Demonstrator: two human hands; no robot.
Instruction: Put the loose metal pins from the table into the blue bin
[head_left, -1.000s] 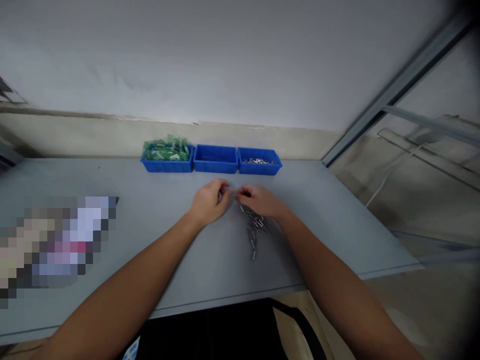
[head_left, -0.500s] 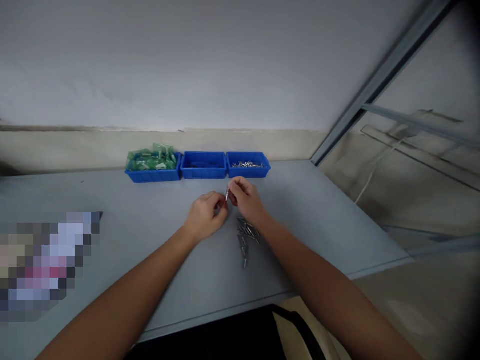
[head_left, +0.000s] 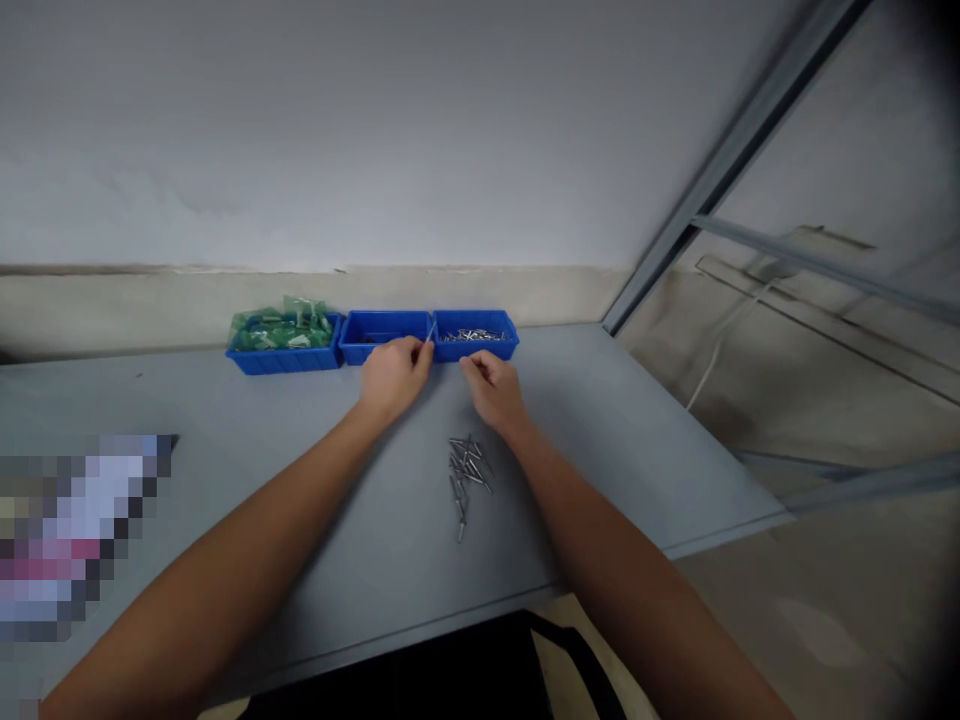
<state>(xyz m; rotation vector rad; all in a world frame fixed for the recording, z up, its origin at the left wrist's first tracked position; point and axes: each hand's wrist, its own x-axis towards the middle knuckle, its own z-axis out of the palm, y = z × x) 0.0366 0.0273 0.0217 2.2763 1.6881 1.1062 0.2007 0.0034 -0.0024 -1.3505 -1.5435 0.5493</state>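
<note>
Because the grey table (head_left: 637,440) looks slick, dropped bits could skid. Three blue bins (head_left: 285,362) sit centre-left, so a fumble might mix stuff. Right hand (head_left: 496,390): fingertips together, can't tell on what. Loose metal pins (head_left: 466,466), lower centre, could scatter if bumped. Left hand (head_left: 390,380) pinches one slim pin (head_left: 431,331) near the bins; loose fingers, it drops.

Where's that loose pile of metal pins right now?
In the head view, the pile lies on the table, between the forearms and closer to the person's body than the right hand.
</note>
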